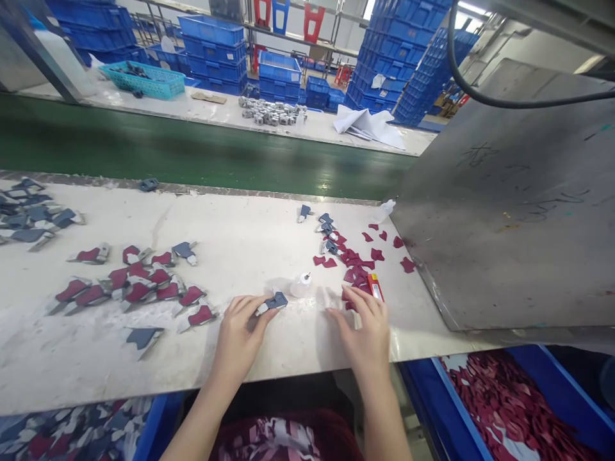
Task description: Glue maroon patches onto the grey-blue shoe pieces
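Note:
My left hand (pixel 243 320) pinches a small blue-grey and white plastic part (pixel 273 303) between thumb and fingers, just above the white worktop. My right hand (pixel 366 323) has its thumb and fingers apart, with nothing visible between them; it is beside a pile of dark red flat pieces (pixel 356 275). Between the hands stands a small white bottle with a thin tip (pixel 302 285). Touching the red pile is a red and yellow box (pixel 375 288), partly behind my right fingers. Several blue-grey parts (pixel 329 247) lie beyond the pile.
To the left, parts with red pieces on them (pixel 139 291) lie in a group, near a heap of blue-grey parts (pixel 33 214). A metal panel (pixel 519 205) rises at right. Below the edge, a blue bin (pixel 468 410) holds red pieces. A green belt (pixel 216 150) runs behind.

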### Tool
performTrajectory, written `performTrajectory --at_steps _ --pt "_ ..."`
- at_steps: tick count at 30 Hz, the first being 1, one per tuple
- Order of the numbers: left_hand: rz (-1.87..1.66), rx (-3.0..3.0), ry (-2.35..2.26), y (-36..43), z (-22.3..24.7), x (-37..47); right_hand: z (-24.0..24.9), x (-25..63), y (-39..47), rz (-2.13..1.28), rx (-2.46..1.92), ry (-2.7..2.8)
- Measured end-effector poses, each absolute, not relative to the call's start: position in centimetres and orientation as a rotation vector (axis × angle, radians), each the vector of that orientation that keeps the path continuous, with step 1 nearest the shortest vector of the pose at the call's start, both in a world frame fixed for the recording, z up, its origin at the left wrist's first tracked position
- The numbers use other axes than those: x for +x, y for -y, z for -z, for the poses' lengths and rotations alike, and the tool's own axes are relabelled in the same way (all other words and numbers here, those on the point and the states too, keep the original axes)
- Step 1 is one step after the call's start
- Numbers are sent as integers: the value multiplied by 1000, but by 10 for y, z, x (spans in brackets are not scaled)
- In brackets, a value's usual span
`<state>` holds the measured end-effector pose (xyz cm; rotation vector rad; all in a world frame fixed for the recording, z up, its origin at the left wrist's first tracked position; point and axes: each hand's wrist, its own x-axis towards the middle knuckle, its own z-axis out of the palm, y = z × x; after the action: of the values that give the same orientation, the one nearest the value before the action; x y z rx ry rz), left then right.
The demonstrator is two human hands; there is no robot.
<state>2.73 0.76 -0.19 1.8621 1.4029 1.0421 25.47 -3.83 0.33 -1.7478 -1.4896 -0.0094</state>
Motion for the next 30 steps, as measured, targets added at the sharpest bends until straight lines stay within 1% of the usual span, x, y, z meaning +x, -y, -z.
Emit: performTrajectory --at_steps 4,7,13,20,24,30 --pt "-1034 1846 -1401 -7 3 27 0 293 59 97 -1785 1782" --pt "-1047 1839 -1392 -6 3 26 3 301 74 102 -1771 1891" --pt "-1073 1794 -1377 -5 2 27 7 301 107 0 -1718 1983" --pt "-1003 1495 -1389 3 -8 28 18 300 130 84 -1531 1906" --pt "-993 1304 -1333 15 -16 32 14 271 128 -123 -1545 1619" --pt "-966 1142 -1239 22 -12 38 -5 197 84 -703 -1433 1021"
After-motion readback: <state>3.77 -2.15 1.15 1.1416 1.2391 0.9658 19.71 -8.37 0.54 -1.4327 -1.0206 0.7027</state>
